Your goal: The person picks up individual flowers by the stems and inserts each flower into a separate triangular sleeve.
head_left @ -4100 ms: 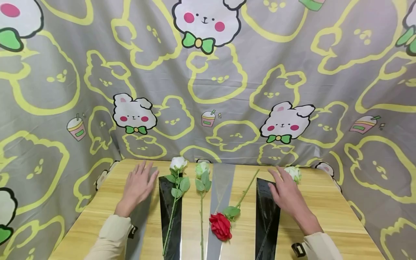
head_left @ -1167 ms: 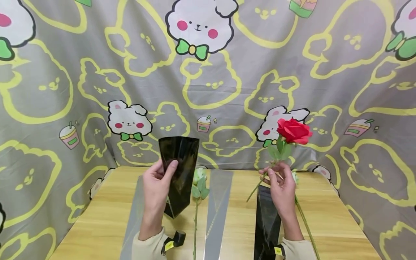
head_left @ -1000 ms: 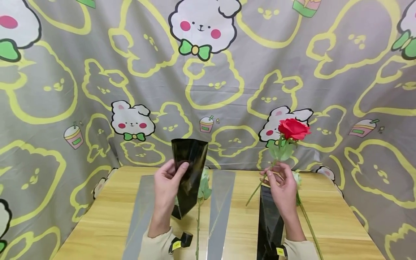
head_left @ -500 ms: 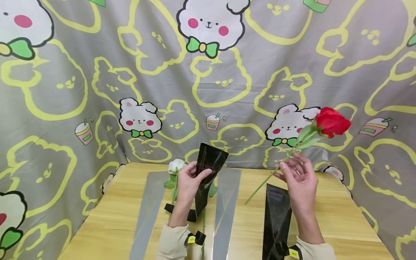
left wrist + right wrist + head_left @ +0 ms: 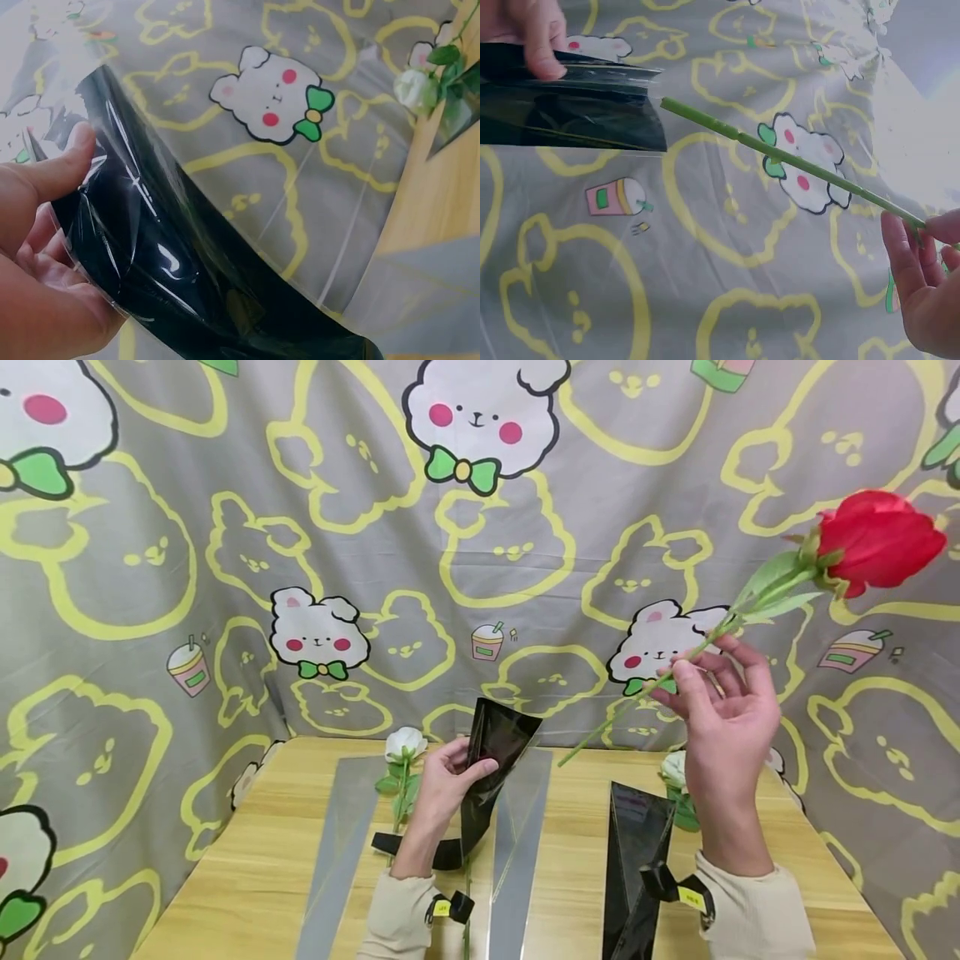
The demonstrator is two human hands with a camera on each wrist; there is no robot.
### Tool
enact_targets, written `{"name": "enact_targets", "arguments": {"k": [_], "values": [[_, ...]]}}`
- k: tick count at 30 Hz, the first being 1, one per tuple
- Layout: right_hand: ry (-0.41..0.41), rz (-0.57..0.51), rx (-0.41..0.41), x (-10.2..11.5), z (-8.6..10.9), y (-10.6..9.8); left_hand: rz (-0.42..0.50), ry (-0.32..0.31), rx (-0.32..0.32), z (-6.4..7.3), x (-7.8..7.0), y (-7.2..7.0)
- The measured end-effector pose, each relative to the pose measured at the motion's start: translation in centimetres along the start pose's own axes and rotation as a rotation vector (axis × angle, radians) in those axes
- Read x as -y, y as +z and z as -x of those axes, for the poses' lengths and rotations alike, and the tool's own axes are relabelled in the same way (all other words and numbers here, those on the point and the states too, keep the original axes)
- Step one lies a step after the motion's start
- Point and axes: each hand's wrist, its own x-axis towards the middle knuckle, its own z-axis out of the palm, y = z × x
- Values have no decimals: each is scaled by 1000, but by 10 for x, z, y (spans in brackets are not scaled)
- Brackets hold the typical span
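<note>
Left hand (image 5: 444, 787): curled, thumb clamping a glossy black tapered plastic-film sleeve (image 5: 504, 739) over the pale wood worktop (image 5: 240, 852), wide end up, leaning right; lower-tip contact unclear. Right hand (image 5: 731, 727): thumb and fingertips pinch the green stem of a red-petalled rose (image 5: 877, 539), bare stem end aimed toward the sleeve, apart. Judgement: gripping below the leaves likely spares the bloom and leaves that end free; the side grip probably keeps the sleeve's mouth unblocked.

red rose (image 5: 879, 542) raised higher, black sleeve (image 5: 504, 739) tilted
</note>
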Motion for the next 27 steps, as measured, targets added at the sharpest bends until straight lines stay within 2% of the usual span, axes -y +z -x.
{"name": "enact_targets", "arguments": {"k": [11, 18, 27], "values": [[-63, -65, 15, -3, -15, 27, -7, 10, 136, 1, 2, 1], [-49, 23, 106, -20, -14, 31, -16, 8, 159, 3, 2, 3], [-6, 161, 233, -45, 2, 37, -19, -30, 159, 5, 1, 8]]}}
